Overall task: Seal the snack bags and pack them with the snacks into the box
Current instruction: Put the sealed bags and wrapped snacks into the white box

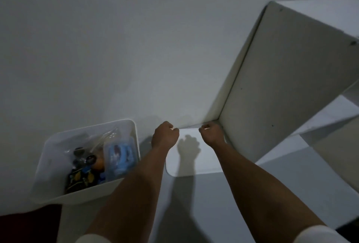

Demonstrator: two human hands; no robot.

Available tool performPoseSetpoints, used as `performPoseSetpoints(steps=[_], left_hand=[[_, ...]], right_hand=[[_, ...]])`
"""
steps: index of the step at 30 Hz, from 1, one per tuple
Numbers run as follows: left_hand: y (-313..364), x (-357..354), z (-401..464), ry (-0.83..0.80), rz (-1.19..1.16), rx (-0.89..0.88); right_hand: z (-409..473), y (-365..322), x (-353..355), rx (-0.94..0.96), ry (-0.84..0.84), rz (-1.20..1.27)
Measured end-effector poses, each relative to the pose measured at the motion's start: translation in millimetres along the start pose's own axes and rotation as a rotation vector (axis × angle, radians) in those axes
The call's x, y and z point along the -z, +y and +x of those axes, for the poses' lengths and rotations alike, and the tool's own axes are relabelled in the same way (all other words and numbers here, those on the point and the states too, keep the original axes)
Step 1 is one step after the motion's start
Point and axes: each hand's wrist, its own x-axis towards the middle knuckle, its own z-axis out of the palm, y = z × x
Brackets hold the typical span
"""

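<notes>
A white plastic box [46, 190] stands at the left by the wall. Inside it lie a blue snack bag [120, 155], a clear bag [105, 138], a dark packet with yellow print [80, 179] and a small orange item [100, 163]. To its right a flat white lid [204, 163] with rounded corners rests on the table. My left hand [165, 136] and my right hand [211, 133] are both closed at the lid's far edge, a short gap between them. Whatever their fingertips pinch is hidden in the dim light.
A white shelf unit [272, 87] rises at the right, its side panel touching the lid's corner. A plain wall [116, 48] stands straight ahead. A dark red shape [29, 223] fills the bottom left. The grey table top [213, 204] runs under my forearms.
</notes>
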Motion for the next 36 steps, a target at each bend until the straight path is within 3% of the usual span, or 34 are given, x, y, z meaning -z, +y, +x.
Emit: performPoseSetpoints(steps=[6,10,17,22,32,36], left_hand=[[-27,-87,24,-0.135,0.028,0.216],[-57,-124,33,-0.065,0.128,0.393],[-74,-147,23,0.148,-0.049,0.489],[-86,-138,10,0.209,-0.218,0.629],[-33,-61,-31,0.237,-0.212,0.204],[-18,-12,-44,0.272,-0.258,0.145]], right_hand=[[59,101,16,-0.224,-0.127,-0.159],[78,143,11,-0.318,-0.164,-0.206],[89,169,-1,-0.362,-0.100,-0.127],[82,176,2,-0.353,-0.074,-0.051],[41,129,41,-0.294,0.080,0.156],[9,76,54,-0.195,0.146,0.138]])
